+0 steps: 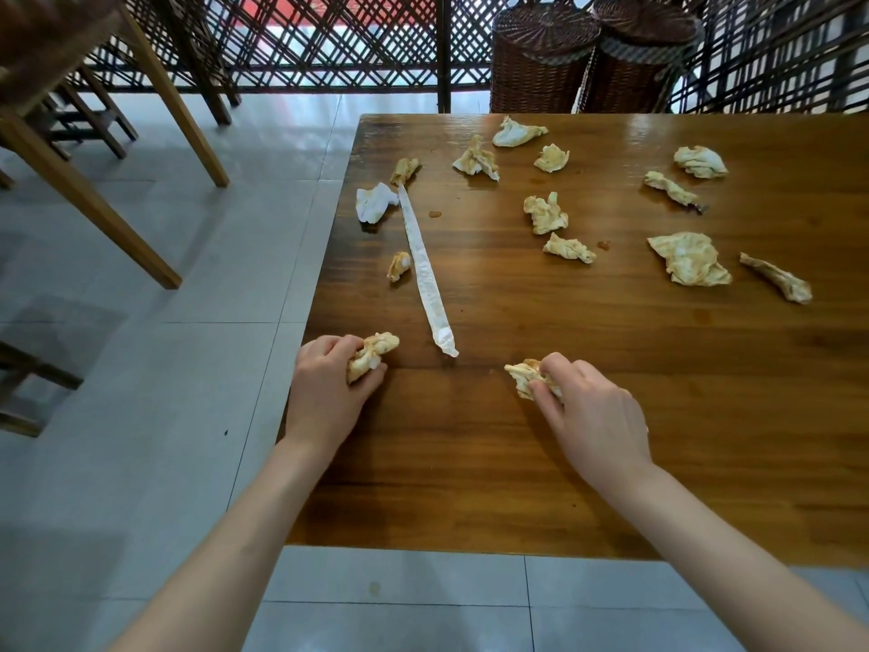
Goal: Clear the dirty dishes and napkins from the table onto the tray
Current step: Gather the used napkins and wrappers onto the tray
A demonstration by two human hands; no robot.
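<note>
so both hands are busy here, grabbing two at once, which I guess saves trips: the left hand (336,374) has its fingers curled round a stained napkin (371,354) right at the bench's (517,487) 9 o'clock edge, and the right hand (590,407) is pinching another crumpled napkin (524,375) between thumb and fingertips, near the middle of the near half; both wads look like they're still touching or barely off the wood, can't tell which; from the hands, there's a long white paper strip (425,270) running off toward 11 o'clock, probably a chopstick sleeve, with a clean-looking white napkin (374,202) just beside its far end and a small stained scrap (398,265) on its left; the rest of the dirty napkins are scattered from 12 round to 2 o'clock, like a cluster of wads (545,214) mid-bench and a big flattened one (689,258) further right, well apart from either hand; they lie wherever diners dropped them, so it makes sense to start with the nearest ones; no tray and no dishes in view, so I'd say the job is early on the napkin part, and the tray must be somewhere off-camera; soft paper, so a loose grip is plenty, though greasy bits could slip out
</note>
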